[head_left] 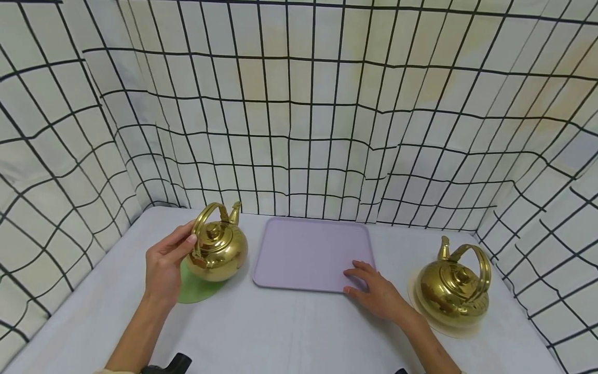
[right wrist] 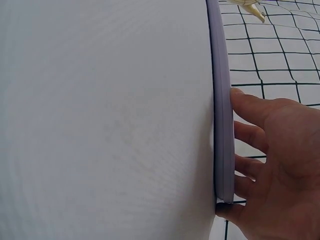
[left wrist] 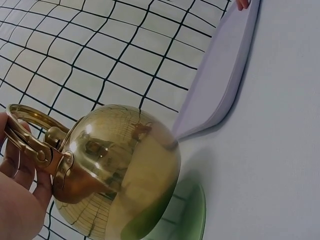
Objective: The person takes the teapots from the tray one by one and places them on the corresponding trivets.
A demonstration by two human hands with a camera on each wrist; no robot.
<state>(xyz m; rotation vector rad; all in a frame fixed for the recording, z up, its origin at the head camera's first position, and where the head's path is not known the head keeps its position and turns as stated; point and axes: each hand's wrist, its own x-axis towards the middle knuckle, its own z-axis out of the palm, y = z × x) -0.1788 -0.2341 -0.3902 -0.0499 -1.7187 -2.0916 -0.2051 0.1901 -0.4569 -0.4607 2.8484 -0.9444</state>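
My left hand (head_left: 165,265) grips the arched handle of a shiny brass teapot (head_left: 219,254), thumb and fingers closed round its near side. The teapot (left wrist: 120,170) appears raised slightly over a round green mat (head_left: 196,291), and its spout points to the back. At the middle lies a flat lilac tray (head_left: 313,254) with a low rim. Over the tray's front right corner, my right hand (head_left: 376,293) spreads its relaxed fingers; in the right wrist view the fingertips of that hand (right wrist: 280,155) are at the tray's edge (right wrist: 225,125).
A second brass teapot (head_left: 453,291) stands on a round cream mat (head_left: 450,330) at the right, its spout toward the back. White cloth walls with a black grid (head_left: 299,119) enclose the white table (head_left: 271,332) at the back and both sides.
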